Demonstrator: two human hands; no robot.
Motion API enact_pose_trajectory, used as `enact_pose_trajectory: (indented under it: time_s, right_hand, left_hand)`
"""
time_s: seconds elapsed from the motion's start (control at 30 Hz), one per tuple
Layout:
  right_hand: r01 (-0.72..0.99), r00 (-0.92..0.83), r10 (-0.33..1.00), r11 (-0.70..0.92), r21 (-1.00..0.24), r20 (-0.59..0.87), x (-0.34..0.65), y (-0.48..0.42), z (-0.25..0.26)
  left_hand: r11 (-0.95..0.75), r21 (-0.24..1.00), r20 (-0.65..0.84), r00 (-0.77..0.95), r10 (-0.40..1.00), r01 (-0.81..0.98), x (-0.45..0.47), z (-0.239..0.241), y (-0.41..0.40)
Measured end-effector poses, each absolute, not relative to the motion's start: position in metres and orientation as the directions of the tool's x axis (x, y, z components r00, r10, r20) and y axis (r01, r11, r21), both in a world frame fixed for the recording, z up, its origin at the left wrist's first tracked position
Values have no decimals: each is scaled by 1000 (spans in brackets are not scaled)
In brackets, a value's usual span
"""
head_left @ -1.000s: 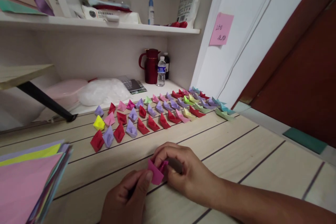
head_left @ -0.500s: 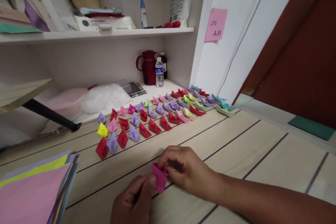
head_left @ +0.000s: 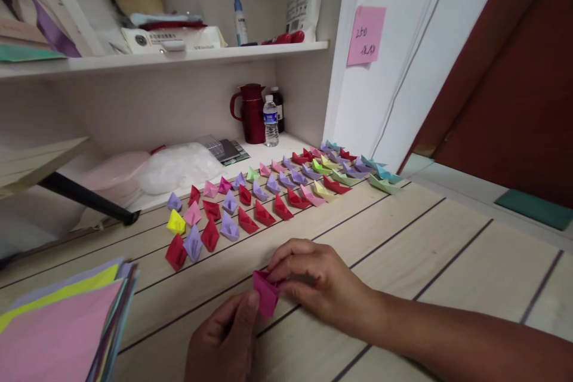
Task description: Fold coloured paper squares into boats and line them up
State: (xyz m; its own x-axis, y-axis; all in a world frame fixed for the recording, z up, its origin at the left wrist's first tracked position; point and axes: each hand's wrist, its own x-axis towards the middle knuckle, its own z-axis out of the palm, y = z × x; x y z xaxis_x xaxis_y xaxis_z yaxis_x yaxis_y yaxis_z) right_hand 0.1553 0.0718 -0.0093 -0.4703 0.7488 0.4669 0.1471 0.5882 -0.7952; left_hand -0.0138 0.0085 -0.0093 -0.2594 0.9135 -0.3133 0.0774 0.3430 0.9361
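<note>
A small magenta folded paper (head_left: pixel 265 295) is held between both hands, low over the wood-look tabletop. My left hand (head_left: pixel 226 334) pinches its lower left side with thumb and fingers. From the right, my right hand (head_left: pixel 313 280) grips its upper right edge with curled fingertips, which partly cover the folds. Beyond the hands, several folded paper boats, such as a red paper boat (head_left: pixel 264 213) and a lilac paper boat (head_left: pixel 230 227), stand in slanting rows. A stack of coloured paper (head_left: pixel 58 328) lies at the lower left.
A dark red jug (head_left: pixel 253 113) and a water bottle (head_left: pixel 270 122) stand behind the boats. Left of them lies a white plastic bag (head_left: pixel 179 167). A black table leg (head_left: pixel 89 194) slants down at the left. Overhead runs a white shelf (head_left: pixel 250 54) holding various items.
The magenta paper has shifted slightly left and up with both hands and is turned a little. Both hands keep their grip. The camera view has moved slightly.
</note>
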Motion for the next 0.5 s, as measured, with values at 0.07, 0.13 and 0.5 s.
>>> enact_pose_trajectory:
  time_s: [0.07,0.13,0.5]
  right_hand:
    - [163,-454,745,609,-776,489,156,71,-9]
    - [192,-447,719,659,-727,533,157,71,-9]
    - [360,-523,554,832,-422,648,161,68,-4]
  left_hand:
    - [347,936,-327,-234,916,50,-15,-11,9]
    - [353,934,-336,-211,918,47,-17,-14,9]
    - [306,938,-271,-206,940,161,-15,-12,9]
